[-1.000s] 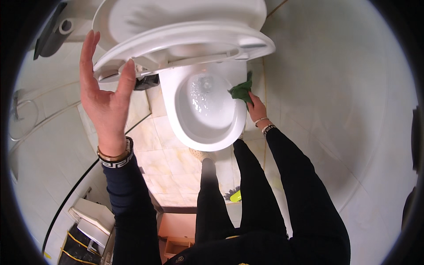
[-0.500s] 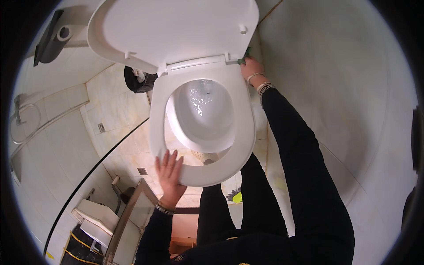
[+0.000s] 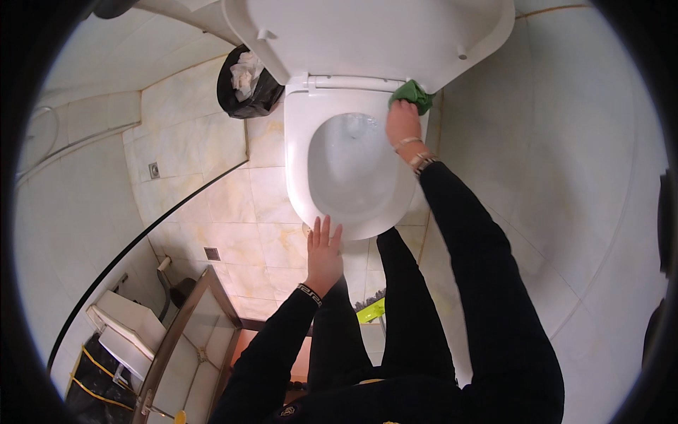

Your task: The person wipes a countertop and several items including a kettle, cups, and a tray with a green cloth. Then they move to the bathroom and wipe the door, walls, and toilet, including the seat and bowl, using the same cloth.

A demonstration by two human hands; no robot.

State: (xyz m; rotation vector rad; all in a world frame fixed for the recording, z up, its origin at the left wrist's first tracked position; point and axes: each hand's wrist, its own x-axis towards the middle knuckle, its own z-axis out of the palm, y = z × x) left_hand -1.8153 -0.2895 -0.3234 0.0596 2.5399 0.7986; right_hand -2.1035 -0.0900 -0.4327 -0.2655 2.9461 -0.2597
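Observation:
In front of me stands a white toilet with its lid (image 3: 374,42) raised. Its seat (image 3: 299,155) lies down over the bowl (image 3: 346,184). My left hand (image 3: 325,258) is open, its fingers stretched out at the front left edge of the seat. A bunched green cloth (image 3: 412,95) is gripped by my right hand (image 3: 405,128) at the back right corner of the seat, close to the hinge. The fingertips of that hand are partly covered by the cloth.
A black-lined waste bin (image 3: 258,99) with crumpled tissue stands left of the toilet. The tiled wall (image 3: 522,141) is close on the right. A dark-edged glass panel (image 3: 191,187) crosses the left. A lime-green brush-like tool (image 3: 372,311) lies between my legs.
The tilted seat has come down onto the bowl, and my left hand has followed its front edge. The green cloth in my right hand shows more now. My view has shifted.

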